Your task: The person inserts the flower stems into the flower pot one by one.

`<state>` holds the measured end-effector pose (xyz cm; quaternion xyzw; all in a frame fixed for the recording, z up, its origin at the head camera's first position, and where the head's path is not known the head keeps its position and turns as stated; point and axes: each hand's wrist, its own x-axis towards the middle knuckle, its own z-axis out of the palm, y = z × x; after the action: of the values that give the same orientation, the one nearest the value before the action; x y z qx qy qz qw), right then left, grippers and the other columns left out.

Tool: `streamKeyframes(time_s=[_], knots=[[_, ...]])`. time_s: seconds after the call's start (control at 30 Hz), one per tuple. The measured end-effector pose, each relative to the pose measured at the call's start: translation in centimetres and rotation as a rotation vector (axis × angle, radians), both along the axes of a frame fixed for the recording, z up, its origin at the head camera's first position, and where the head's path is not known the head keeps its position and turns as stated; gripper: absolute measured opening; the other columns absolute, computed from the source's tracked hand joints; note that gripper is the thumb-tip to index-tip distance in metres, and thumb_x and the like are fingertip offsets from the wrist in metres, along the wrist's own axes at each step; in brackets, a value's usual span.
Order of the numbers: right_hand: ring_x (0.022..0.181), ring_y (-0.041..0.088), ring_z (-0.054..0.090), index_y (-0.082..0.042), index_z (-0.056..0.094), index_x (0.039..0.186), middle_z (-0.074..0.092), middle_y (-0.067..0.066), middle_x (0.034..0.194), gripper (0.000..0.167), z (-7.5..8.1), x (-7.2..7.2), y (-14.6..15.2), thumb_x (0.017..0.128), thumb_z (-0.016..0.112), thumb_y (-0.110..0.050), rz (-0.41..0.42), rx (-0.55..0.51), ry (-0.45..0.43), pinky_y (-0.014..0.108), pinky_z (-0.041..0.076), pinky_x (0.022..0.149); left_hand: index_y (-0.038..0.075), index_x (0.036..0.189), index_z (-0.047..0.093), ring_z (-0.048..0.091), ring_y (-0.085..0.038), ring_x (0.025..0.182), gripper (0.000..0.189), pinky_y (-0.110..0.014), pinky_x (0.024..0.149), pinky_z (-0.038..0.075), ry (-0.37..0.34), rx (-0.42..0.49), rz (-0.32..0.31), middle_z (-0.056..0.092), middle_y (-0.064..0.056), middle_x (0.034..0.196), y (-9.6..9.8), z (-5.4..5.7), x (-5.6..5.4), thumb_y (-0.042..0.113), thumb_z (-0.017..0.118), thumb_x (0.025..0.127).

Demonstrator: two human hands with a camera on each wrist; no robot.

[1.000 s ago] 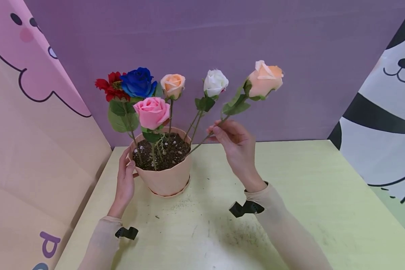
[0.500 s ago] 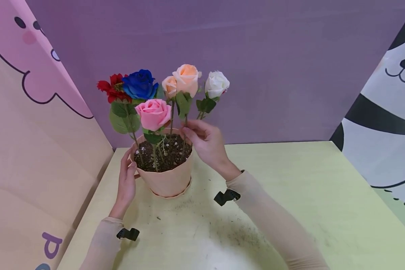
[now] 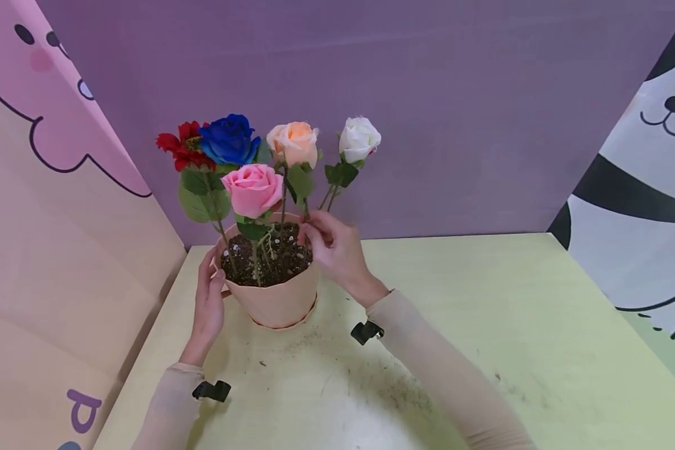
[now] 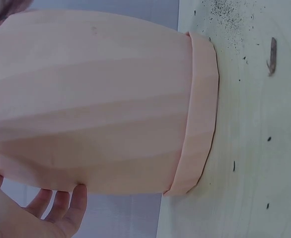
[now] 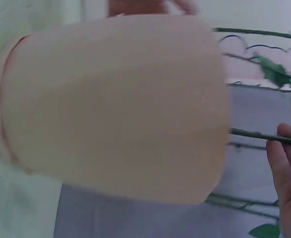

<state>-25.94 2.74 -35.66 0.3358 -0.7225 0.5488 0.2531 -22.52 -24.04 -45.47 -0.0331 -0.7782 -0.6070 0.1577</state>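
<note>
A peach flowerpot [image 3: 275, 303] filled with dark soil [image 3: 284, 256] stands on a matching saucer. My left hand [image 3: 208, 306] grips its left side, thumb toward me; in the left wrist view its fingertips [image 4: 78, 198] touch the wall. My right hand [image 3: 337, 250] pinches the stem [image 5: 257, 134] of a peach rose [image 3: 299, 142] above the soil at the pot's right. This rose overlaps another peach one behind it. A pink rose [image 3: 253, 189], a blue rose [image 3: 230, 139], a red flower [image 3: 187, 145] and a white rose [image 3: 359, 139] also rise from the pot.
The pale table [image 3: 484, 300] carries scattered soil crumbs [image 3: 399, 390] in front and to the right of the pot. A purple backdrop [image 3: 455, 125] stands behind, with printed panels at the left [image 3: 62, 250] and right [image 3: 641, 206].
My right hand has brought the peach rose leftward from beyond the pot's right side, turned it upright, then lowered it a little. My left hand has stayed on the pot.
</note>
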Motion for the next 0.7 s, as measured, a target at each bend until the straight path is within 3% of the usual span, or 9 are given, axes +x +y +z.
streamKeyframes(time_s=[0.1, 0.23, 0.3, 0.4, 0.53, 0.7], knots=[[0.070, 0.037, 0.073, 0.005, 0.073, 0.107, 0.077, 0.018, 0.084, 0.015, -0.6, 0.0, 0.2, 0.106, 0.059, 0.000, 0.003, -0.011, -0.004, 0.031, 0.060, 0.062, 0.024, 0.172, 0.018, 0.046, -0.033, 0.142, 0.057, -0.029, 0.098, 0.046, 0.001, -0.007, 0.012, 0.032, -0.020, 0.167, -0.1, 0.1, 0.1, 0.031, 0.030, 0.117], [0.078, 0.041, 0.076, 0.007, 0.071, 0.108, 0.079, 0.021, 0.091, 0.012, -0.9, 0.2, 0.4, 0.105, 0.061, 0.002, 0.067, -0.040, 0.024, 0.050, 0.064, 0.071, 0.024, 0.172, 0.019, 0.047, -0.034, 0.140, 0.057, -0.031, 0.098, 0.046, 0.026, -0.005, 0.008, 0.033, -0.021, 0.166, -0.2, 0.4, 0.0, 0.033, 0.031, 0.117], [0.084, 0.043, 0.077, 0.007, 0.071, 0.111, 0.079, 0.022, 0.097, 0.012, -1.0, 0.3, 0.6, 0.104, 0.062, 0.002, 0.077, -0.049, 0.047, 0.052, 0.064, 0.075, 0.023, 0.172, 0.018, 0.047, -0.036, 0.141, 0.057, -0.034, 0.100, 0.047, 0.032, -0.005, -0.003, 0.032, -0.021, 0.167, -0.1, 0.5, -0.1, 0.033, 0.031, 0.117], [0.090, 0.044, 0.078, 0.006, 0.073, 0.113, 0.080, 0.022, 0.104, 0.014, -1.5, 0.5, 0.9, 0.102, 0.066, 0.003, 0.053, -0.060, 0.062, 0.040, 0.065, 0.078, 0.023, 0.172, 0.017, 0.046, -0.038, 0.143, 0.058, -0.037, 0.101, 0.047, 0.020, -0.003, -0.010, 0.031, -0.022, 0.167, 0.0, 0.4, -0.1, 0.034, 0.031, 0.117], [0.093, 0.041, 0.079, 0.002, 0.078, 0.115, 0.081, 0.018, 0.109, 0.018, -2.2, 0.7, 1.5, 0.099, 0.070, 0.003, -0.001, -0.068, 0.052, 0.020, 0.061, 0.078, 0.022, 0.172, 0.018, 0.046, -0.037, 0.144, 0.058, -0.032, 0.099, 0.047, 0.010, 0.003, -0.003, 0.031, -0.022, 0.168, 0.0, 0.2, 0.0, 0.033, 0.031, 0.117], [0.094, 0.035, 0.080, 0.003, 0.080, 0.114, 0.081, 0.018, 0.109, 0.019, -2.6, 1.0, 2.2, 0.096, 0.074, 0.003, -0.020, -0.062, 0.056, 0.021, 0.062, 0.078, 0.022, 0.172, 0.018, 0.044, -0.036, 0.144, 0.057, -0.028, 0.097, 0.046, 0.017, -0.002, -0.009, 0.031, -0.022, 0.168, 0.0, 0.1, -0.1, 0.034, 0.031, 0.117]])
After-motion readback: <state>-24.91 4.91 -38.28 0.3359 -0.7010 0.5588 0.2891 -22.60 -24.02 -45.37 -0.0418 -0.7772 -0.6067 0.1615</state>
